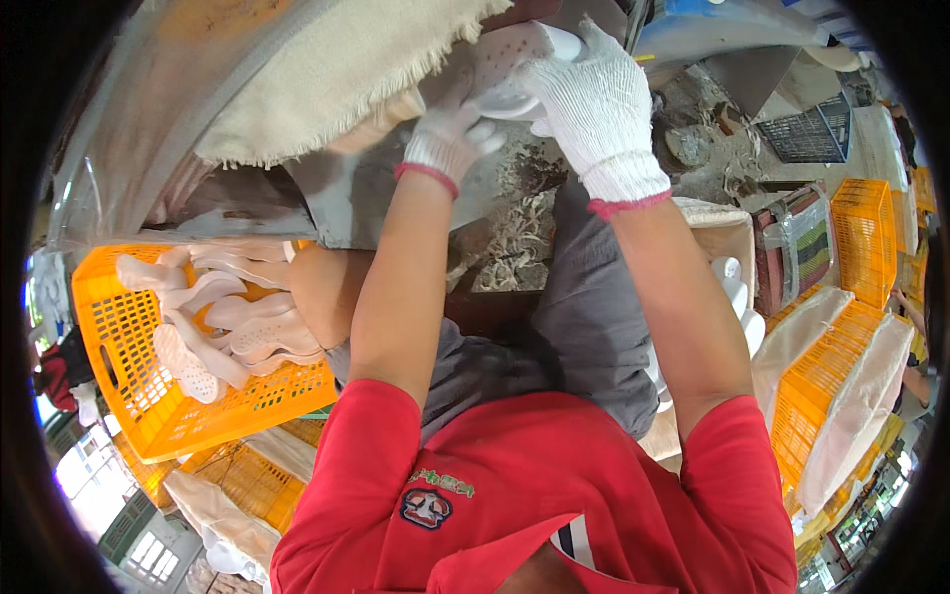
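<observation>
My right hand (601,109), in a white knit glove with a pink cuff, grips a pale, curved piece with small holes (507,61), shaped like a shoe sole. Its smooth white end shows beside the fingertips. Close to the piece's left side is my left hand (450,139), gloved the same way and smeared by motion; I cannot tell whether its fingers hold the piece. A frayed cream cloth (336,84) lies over the machine housing (119,188), just left of both hands.
An orange crate (129,386) at my left holds several similar pale pieces (237,307). Shavings (520,238) litter the area beneath my hands. Behind my right arm stands a lined container with white pieces (734,287). More orange crates (861,243) stand at the right.
</observation>
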A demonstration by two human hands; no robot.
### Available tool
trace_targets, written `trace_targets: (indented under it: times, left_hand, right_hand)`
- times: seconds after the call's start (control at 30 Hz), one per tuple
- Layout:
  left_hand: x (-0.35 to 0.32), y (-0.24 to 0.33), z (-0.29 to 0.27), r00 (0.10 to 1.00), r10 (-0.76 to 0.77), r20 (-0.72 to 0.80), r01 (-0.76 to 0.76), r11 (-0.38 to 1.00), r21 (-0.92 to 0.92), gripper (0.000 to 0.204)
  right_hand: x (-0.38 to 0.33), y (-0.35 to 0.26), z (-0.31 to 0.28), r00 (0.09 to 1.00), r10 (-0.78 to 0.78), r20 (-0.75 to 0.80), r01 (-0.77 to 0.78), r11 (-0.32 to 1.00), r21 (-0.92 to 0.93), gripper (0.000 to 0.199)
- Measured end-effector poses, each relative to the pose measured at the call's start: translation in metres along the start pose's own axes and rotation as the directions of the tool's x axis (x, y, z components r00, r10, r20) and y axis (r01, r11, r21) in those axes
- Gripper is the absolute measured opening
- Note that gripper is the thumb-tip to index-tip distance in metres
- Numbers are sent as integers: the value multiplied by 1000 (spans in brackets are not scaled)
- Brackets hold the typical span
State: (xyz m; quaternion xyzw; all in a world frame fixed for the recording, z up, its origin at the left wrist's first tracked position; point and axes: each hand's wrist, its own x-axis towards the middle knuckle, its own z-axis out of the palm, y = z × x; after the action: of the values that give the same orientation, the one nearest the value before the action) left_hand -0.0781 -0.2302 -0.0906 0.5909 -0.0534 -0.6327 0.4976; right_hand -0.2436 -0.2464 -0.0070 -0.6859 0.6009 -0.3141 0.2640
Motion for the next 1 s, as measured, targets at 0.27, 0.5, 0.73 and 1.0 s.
trace_targets:
  times: [0.27,0.5,0.73,1.0]
  left_hand:
    - [-33,-20,-77,748,642,168,-441,292,849,82]
    - [-58,-39,-31,836,374,401,-457,879,134,42]
    - [-12,-36,8,875,382,296,-301,910,-285,35]
    - [-66,-57,-55,689,408,599,267,625,-733,53]
  right_hand:
    - [33,45,41,953,-290,88,302,887,-350,34]
    - [28,-4,7,825,-494,276,565,747,-352,40]
    - [-91,-36,-71,702,-518,489,712,484,-509,64]
    - [-152,-30,-12,667,-596,448,730,645,-228,55]
